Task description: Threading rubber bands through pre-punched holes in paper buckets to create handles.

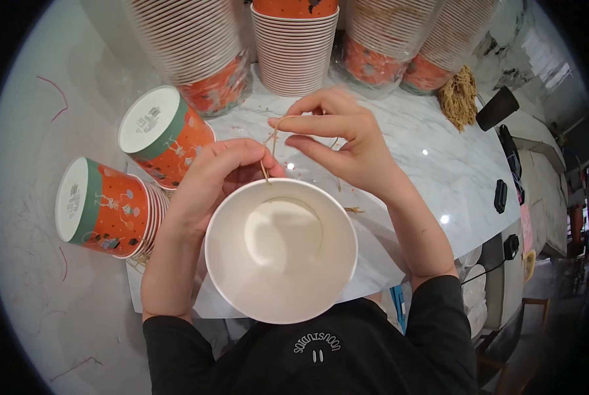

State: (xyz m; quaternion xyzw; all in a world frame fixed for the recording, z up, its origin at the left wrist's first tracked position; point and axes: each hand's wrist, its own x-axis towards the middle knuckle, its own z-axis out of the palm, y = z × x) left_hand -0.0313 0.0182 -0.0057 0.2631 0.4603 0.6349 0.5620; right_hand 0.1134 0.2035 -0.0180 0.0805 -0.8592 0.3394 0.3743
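Observation:
A white-lined paper bucket (281, 263) stands in front of my body, its open mouth facing up. A thin tan cord (265, 172) rises from its far rim. My left hand (219, 174) is closed beside that rim, with thumb and fingers pinching the cord. Above it, my right hand (350, 135) has the upper loop of the cord at its fingertips; the thumb sits slightly apart below the index finger. Exactly how those fingers grip the cord is hard to make out.
Orange and green paper buckets (120, 207) lie tipped at the left. Tall stacks of buckets (291, 52), some in plastic wrap, line the back of the marble table (439, 171). A bundle of tan cords (459, 99) and a black cup (497, 108) are at the far right.

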